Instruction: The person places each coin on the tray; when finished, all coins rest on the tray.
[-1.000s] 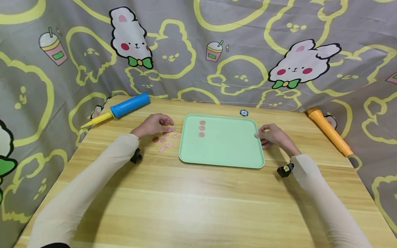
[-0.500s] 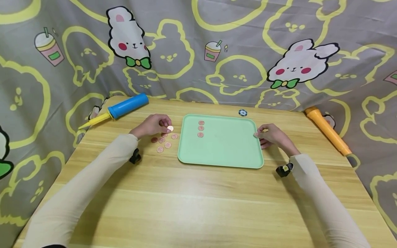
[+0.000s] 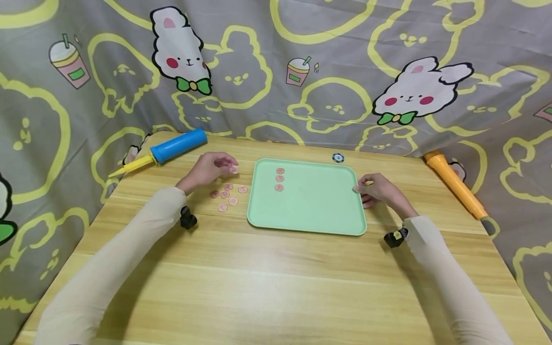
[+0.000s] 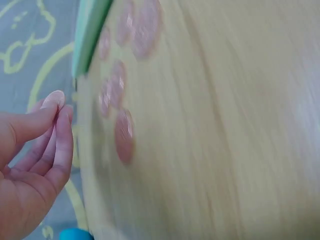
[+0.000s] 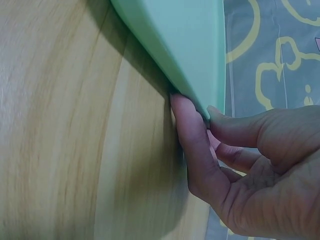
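Note:
My left hand [image 3: 211, 166] pinches a copper-coloured coin [image 4: 54, 99] between thumb and fingertips, raised above the table left of the tray. Below it several more copper coins [image 3: 225, 194] lie loosely grouped on the wood. On the mint-green rectangular tray [image 3: 319, 203], three coins [image 3: 280, 178] stand in a short column near its left side. My right hand [image 3: 381, 189] grips the tray's right rim, thumb on top and fingers below, as the right wrist view shows.
A blue and yellow hand pump [image 3: 177, 147] lies at the back left. Behind the tray is a poker chip [image 3: 338, 157]. An orange stick-shaped object [image 3: 457, 184] lies along the right edge. A patterned curtain [image 3: 250, 62] closes off the table's back.
My left hand has lifted off the loose coins with one coin, moving slightly up and away from them. The right hand keeps its grip on the tray, which has not moved.

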